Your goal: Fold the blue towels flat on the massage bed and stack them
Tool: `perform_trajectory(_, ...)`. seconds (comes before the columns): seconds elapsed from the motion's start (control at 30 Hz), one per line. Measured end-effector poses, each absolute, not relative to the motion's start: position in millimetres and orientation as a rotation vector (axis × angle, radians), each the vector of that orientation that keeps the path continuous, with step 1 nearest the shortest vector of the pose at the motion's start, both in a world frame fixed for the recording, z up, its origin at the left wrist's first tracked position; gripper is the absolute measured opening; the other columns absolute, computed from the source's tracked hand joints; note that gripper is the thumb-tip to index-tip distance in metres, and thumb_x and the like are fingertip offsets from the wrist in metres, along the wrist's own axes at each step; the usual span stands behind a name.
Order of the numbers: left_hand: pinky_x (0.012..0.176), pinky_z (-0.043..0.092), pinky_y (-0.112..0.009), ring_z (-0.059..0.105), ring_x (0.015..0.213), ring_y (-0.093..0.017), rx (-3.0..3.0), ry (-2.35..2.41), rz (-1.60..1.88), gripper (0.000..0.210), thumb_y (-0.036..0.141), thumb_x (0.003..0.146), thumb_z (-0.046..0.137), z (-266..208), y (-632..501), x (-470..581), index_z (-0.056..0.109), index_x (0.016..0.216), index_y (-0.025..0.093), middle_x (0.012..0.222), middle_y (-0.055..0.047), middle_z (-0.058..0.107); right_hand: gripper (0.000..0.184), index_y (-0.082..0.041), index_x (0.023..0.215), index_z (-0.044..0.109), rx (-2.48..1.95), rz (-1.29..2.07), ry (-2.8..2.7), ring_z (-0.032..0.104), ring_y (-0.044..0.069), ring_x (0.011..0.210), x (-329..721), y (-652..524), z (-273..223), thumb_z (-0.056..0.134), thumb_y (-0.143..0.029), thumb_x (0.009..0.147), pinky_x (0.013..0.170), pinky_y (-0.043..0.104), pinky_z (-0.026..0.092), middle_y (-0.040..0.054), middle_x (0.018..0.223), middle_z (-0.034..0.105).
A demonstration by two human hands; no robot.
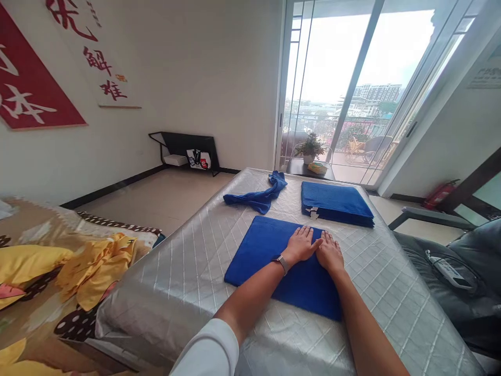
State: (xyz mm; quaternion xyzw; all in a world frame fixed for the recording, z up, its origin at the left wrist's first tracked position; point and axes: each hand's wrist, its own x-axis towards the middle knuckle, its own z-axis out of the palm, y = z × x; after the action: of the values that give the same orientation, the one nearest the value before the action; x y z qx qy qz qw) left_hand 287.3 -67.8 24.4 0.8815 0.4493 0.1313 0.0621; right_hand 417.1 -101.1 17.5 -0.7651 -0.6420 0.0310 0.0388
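Note:
A folded blue towel [250, 250] lies flat on the silver quilted mattress [188, 261] in front of me. My left hand [302, 243], with a watch at its wrist, rests palm down on the towel, fingers stretched out. Beside it my right hand [330, 252] presses flat near the towel's right edge, its fingers also straight. The two thumbs meet or overlap. Farther back on the right sits a neat stack of folded blue towels [336, 201] with white tags at one corner. A crumpled blue cloth [258, 198] lies at the back left.
To the left is a bed with yellow patterned bedding [97, 266]. A dark armchair [415, 250] with a power strip [448, 270] on it stands at the right. Beyond the mattress are a potted plant [310, 149] on a small table and a glass sliding door [332, 94].

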Motion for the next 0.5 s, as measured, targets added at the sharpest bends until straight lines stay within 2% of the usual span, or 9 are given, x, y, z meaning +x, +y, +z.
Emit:
perform_trajectory(0.23, 0.126, 0.017, -0.042, 0.023, 0.153, -0.025, 2.545, 1.608, 0.346, 0.086, 0.066, 0.101, 0.007, 17, -44, 206, 0.034, 0.155, 0.006, 0.163, -0.015, 0.031, 0.068, -0.004, 0.16, 0.022, -2.324, 0.172, -1.903, 0.016, 0.021, 0.154, 415, -100, 21, 0.013, -0.038, 0.102, 0.125, 0.04, 0.01, 0.0097, 0.168, 0.02)
perform_trajectory(0.4, 0.125, 0.019, -0.043, 0.024, 0.152, -0.027, 2.436, 1.856, 0.331, 0.081, 0.064, 0.102, 0.013, 15, -25, 128, 0.032, 0.157, 0.008, 0.163, -0.015, 0.03, 0.067, -0.005, 0.161, 0.021, -2.348, 0.204, -1.891, 0.014, 0.02, 0.155, 414, -101, 24, 0.013, -0.038, 0.103, 0.125, 0.039, 0.009, 0.0092, 0.169, 0.018)
perform_trajectory(0.5, 0.125, 0.02, -0.041, 0.025, 0.152, -0.027, 2.419, 1.892, 0.32, 0.081, 0.063, 0.103, 0.014, 11, -21, 107, 0.03, 0.157, 0.005, 0.163, -0.017, 0.028, 0.067, -0.005, 0.161, 0.022, -2.363, 0.189, -1.901, 0.015, 0.02, 0.155, 413, -102, 27, 0.014, -0.038, 0.103, 0.125, 0.038, 0.009, 0.0095, 0.168, 0.019)
